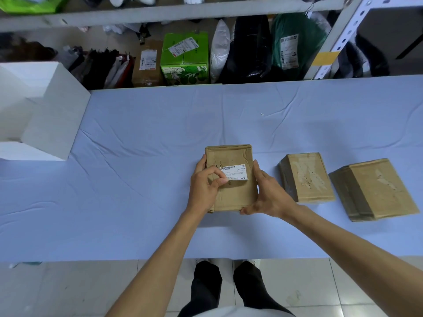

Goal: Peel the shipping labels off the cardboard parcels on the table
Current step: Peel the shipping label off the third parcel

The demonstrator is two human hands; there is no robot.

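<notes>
head camera, looking down over a table (137, 179) covered in pale blue cloth.

a brown cardboard parcel (233, 197) lies near the table's front edge, straight ahead of the person. a white shipping label (237, 172) sits on its top face. the left hand (203, 186) pinches the label's left end between thumb and forefinger. the right hand (267, 195) grips the parcel at its near right corner, thumb along the near edge and fingers up the right side, steadying it.

the step in hand looks like the start of the peel on this parcel: the label's right part lies flat, and whether the pinched end has lifted cannot be told. the next move likely calls for a slow, low pull to the right while the right hand keeps the parcel from sliding, so the paper comes off whole and does not tear.

to the right, apart from it, lie a second parcel (306, 177) and a third parcel (373, 188). each shows a pale, torn patch on top and no label, so these two seem done.

containers: a white box (45, 115) stands at the table's left end, open at the top; what is in it cannot be told. all three parcels are closed. on a shelf behind the table stands a closed green carton (185, 58) with a label of its own, among bags.
</notes>
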